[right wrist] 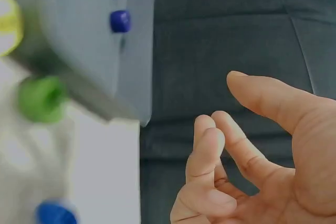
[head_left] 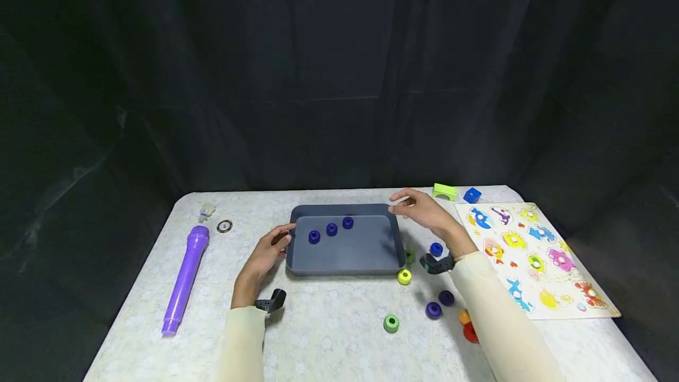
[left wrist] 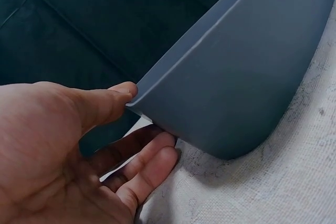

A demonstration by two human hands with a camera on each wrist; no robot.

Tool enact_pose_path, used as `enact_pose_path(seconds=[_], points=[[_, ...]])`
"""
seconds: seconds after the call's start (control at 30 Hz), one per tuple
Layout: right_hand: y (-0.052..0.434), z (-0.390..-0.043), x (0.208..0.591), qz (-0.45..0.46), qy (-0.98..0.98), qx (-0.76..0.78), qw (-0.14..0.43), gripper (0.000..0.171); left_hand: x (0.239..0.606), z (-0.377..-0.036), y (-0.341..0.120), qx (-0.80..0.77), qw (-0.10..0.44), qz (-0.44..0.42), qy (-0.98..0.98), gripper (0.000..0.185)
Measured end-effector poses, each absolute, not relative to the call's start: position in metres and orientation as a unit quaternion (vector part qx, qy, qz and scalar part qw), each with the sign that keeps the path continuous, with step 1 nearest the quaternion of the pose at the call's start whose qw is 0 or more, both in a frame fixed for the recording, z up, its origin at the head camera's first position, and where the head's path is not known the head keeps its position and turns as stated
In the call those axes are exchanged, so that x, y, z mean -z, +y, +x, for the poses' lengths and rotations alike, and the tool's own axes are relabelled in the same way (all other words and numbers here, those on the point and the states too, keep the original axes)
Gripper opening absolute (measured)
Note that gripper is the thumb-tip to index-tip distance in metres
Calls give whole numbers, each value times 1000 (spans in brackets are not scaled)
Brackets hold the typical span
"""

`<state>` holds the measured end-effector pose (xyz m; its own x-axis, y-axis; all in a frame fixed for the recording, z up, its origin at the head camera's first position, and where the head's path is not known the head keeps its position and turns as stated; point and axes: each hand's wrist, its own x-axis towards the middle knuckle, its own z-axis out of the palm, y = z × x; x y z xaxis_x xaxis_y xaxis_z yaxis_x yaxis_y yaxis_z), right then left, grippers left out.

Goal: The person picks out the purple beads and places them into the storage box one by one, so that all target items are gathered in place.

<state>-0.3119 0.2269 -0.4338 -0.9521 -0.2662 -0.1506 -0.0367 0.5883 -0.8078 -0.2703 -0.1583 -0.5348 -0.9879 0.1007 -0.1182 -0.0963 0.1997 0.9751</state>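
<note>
Tabletop (head_left: 329, 335), pale and patterned, carries everything in front of you. Biggest on it is the animal peg puzzle board (head_left: 536, 258) at your far right, then the grey tray (head_left: 347, 264) in the middle, then the purple toy microphone (head_left: 185, 279) lying well off to your left. Your left hand (head_left: 265, 255) pinches the tray's left corner, thumb (left wrist: 113, 98) on the rim and fingers (left wrist: 152, 161) curled beneath it. Your right hand (head_left: 424, 214) hovers relaxed and holding nothing just beside the tray's far right corner, not touching it. Three blue rings (head_left: 331, 229) sit in a row inside the tray near its far wall. Loose on the tabletop near the tray's right side lie a yellow ring (head_left: 404, 276), a green ring (head_left: 391, 323) and two purple rings (head_left: 439, 304).
</note>
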Motion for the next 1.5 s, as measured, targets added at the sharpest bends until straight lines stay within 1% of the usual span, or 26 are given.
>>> enact_pose_path(seconds=[0.1, 0.2, 0.4, 0.53, 0.73, 0.87, 1.0, 1.07, 1.2, 1.37, 1.5], points=[[257, -286, 440, -75, 885, 440, 131, 51, 534, -271, -160, -631, 74, 0, 772, 40], [281, -256, 456, -58, 886, 438, 143, 50, 534, -270, -161, -632, 74, 4, 771, 40], [297, -201, 479, -3, 894, 417, 165, 44, 530, -271, -160, -628, 75, 11, 775, 40], [298, -185, 489, 39, 903, 395, 167, 43, 528, -274, -159, -627, 77, 11, 775, 41], [296, -168, 501, 36, 928, 348, 130, 38, 528, -273, -158, -626, 75, 16, 776, 41], [294, -165, 504, 38, 941, 319, 107, 32, 530, -272, -157, -628, 72, 18, 775, 41], [294, -166, 505, 45, 943, 313, 109, 32, 534, -272, -156, -628, 72, 16, 775, 40], [294, -169, 502, 45, 941, 317, 108, 32, 535, -272, -156, -630, 70, 14, 773, 40], [290, -179, 487, 21, 944, 319, 83, 33, 536, -272, -156, -634, 69, 4, 770, 39], [271, -205, 461, -25, 943, 329, 42, 29, 537, -272, -157, -634, 67, 0, 770, 39], [237, -244, 439, -75, 940, 331, 30, 27, 536, -272, -158, -633, 64, 1, 771, 39]])
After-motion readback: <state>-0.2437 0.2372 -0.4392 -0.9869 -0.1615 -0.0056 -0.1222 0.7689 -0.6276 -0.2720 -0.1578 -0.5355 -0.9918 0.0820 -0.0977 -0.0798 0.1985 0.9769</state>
